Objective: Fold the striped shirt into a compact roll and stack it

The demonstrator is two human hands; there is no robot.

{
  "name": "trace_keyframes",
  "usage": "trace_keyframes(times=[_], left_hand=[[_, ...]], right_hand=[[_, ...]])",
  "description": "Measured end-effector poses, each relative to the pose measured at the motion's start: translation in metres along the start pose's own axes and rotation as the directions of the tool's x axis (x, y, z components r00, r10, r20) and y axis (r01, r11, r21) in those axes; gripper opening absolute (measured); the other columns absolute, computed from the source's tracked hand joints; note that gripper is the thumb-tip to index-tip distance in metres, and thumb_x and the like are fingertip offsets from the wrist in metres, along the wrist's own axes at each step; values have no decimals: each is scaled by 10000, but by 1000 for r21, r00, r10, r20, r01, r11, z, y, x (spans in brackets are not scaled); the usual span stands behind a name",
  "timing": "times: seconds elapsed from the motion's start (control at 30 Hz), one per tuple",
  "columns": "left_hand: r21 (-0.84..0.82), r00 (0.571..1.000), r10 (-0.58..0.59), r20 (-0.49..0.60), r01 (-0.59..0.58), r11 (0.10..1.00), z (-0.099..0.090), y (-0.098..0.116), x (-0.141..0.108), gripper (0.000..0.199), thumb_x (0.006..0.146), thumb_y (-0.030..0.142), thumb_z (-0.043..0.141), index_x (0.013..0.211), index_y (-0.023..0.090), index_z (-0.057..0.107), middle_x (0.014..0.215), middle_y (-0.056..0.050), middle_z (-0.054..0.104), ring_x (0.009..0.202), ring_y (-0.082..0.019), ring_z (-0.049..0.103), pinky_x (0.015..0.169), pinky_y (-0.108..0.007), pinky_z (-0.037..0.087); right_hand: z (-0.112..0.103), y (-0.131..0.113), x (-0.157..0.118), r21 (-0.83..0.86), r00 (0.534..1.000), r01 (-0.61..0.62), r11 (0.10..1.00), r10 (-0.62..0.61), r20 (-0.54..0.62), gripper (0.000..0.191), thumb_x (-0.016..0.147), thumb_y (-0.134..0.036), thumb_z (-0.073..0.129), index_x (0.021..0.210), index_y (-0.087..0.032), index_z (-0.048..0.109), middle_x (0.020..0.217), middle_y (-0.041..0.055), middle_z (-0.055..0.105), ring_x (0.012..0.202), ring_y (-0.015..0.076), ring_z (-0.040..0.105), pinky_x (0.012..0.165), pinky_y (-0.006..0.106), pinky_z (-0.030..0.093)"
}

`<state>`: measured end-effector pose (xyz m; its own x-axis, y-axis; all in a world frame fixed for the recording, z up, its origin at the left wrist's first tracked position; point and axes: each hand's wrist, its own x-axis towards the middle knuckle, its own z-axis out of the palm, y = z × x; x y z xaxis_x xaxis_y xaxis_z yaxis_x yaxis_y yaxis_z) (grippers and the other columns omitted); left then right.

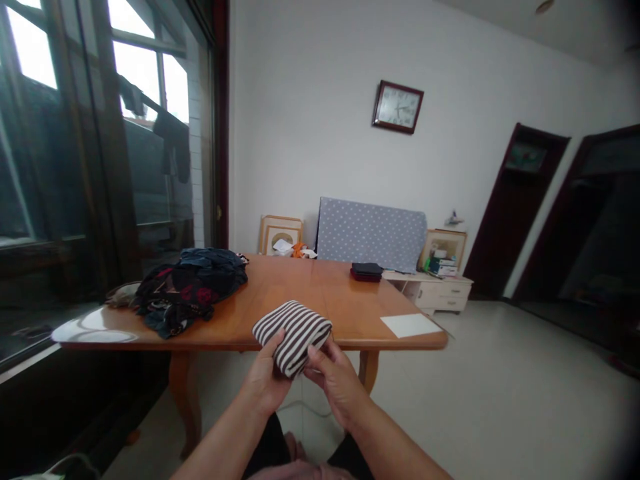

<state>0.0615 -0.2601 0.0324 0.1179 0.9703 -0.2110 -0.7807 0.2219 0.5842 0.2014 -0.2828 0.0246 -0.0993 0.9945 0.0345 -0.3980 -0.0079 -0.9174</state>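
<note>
Striped brown-and-white folded cloth [295, 328], one soft, thick bundle, is held between my two hands in the head view, above the near edge of the surface [295, 283], a glossy orange-brown wooden table. My left grip [270, 381] is closed on its left side, thumb lying over the top and fingers partly hidden underneath. My right grip [340, 381] is closed on its near right corner, thumb pressed against the folded edge. That makes two grips on one cloth.

On the left of the surface lies one loose heap of dark, crumpled clothes [193, 287], navy and black with red patches; I cannot count its pieces. Near the far right edge sits one neat stack of dark folded fabric [367, 272], showing at least two colours, near-black above dark red. One flat white rectangular sheet [411, 325] lies at the near right corner, well apart from my hands.

Beyond stand two light-wood picture frames [281, 227], one on either side of a single blue-grey dotted cover [373, 232]. One brown-rimmed rectangular clock [399, 107] hangs on the wall.
</note>
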Motion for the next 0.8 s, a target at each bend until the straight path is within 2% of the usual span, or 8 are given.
trace_keyframes(times=[0.13,0.3,0.47,0.57,0.7,0.8], left_hand=[[27,999,-44,18,43,999,1,12,-2,318,898,243,647,1183,105,616,1015,-141,755,820,-250,748,731,-357,619],[16,994,-94,56,93,996,5,15,-8,321,909,253,636,1194,106,618,1008,-138,759,834,-258,751,736,-364,618],[8,988,-132,86,132,991,9,12,-10,382,933,291,608,1266,105,590,1082,-159,745,915,-272,745,771,-370,617],[17,983,-152,99,151,988,10,11,-11,422,937,303,605,1309,107,566,1123,-168,734,942,-277,741,797,-377,617],[40,977,-156,147,152,988,10,8,-13,453,925,300,629,1322,93,560,1148,-181,726,982,-287,732,849,-391,608],[64,974,-161,159,152,986,10,6,-14,462,915,298,648,1317,86,563,1150,-189,724,1009,-295,724,873,-403,602]], right_hand=[[-12,-9,1,10,998,38,999,-39,49,503,758,-517,778,1128,-196,666,1120,88,706,963,210,677,870,364,502],[-20,-22,-2,11,994,100,995,-100,45,525,782,-480,776,1197,-186,649,1132,107,701,957,212,676,874,366,501],[-31,-29,2,28,988,156,987,-157,12,738,773,-414,802,1417,-272,474,1061,56,689,937,208,671,867,380,510],[-36,-32,5,-19,983,182,983,-182,38,785,772,-389,805,1457,-326,427,1041,33,679,915,199,656,844,375,514],[-40,-35,8,-118,974,219,968,-211,79,575,796,-398,773,1327,-285,582,1079,44,679,909,188,623,794,334,507],[-40,-33,9,-167,963,269,949,-266,41,390,816,-406,744,1156,-227,675,1024,43,693,847,169,603,738,300,490]])
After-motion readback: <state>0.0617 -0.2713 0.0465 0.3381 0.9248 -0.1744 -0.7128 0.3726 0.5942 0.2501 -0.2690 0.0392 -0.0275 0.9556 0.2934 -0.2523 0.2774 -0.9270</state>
